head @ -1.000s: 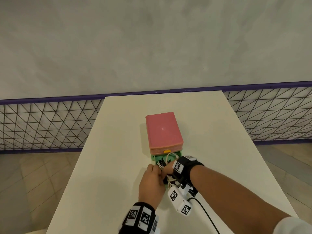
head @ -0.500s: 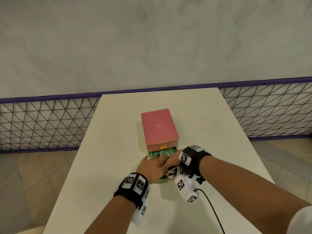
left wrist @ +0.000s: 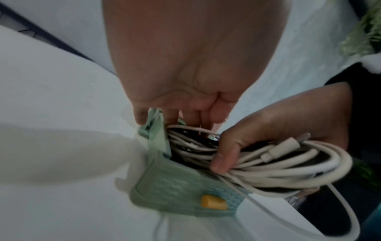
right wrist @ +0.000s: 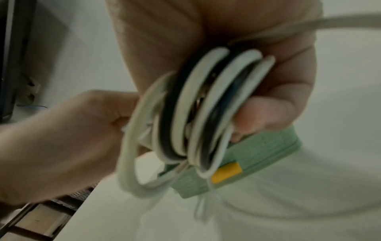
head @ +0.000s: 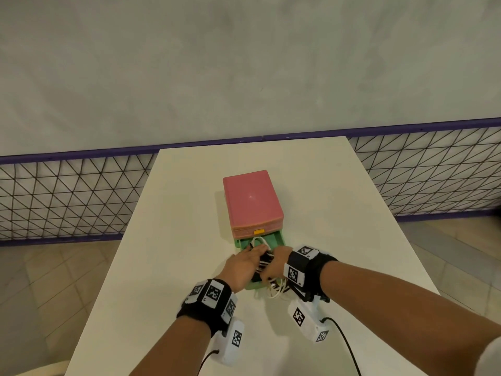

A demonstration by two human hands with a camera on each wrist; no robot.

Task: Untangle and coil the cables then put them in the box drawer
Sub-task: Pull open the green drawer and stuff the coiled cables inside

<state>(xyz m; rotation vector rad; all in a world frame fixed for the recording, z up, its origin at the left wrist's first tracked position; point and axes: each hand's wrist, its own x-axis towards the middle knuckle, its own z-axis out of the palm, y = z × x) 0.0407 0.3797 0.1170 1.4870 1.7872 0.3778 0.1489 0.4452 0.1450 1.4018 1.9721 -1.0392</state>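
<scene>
White table (head: 173,240) by a purple-railed mesh fence (head: 67,202); right-hand fingers (left wrist: 222,156) curled round coiled cables (left wrist: 288,163).

A white table (head: 173,253) carries a pink box (head: 252,202). The box's green drawer (head: 278,237) is pulled out toward the near edge.

Coiled cables (left wrist: 274,164), white loops mixed with black, bunched over the near end of the open drawer (left wrist: 181,187); part inside, part spilling past the front wall toward the right, one white strand trailing down onto the surface (head: 173,226). Drawer pale green, ribbed front with a small yellow tab (left wrist: 214,202), pulled out from under a pink-topped box (head: 250,199) standing mid-surface.
</scene>
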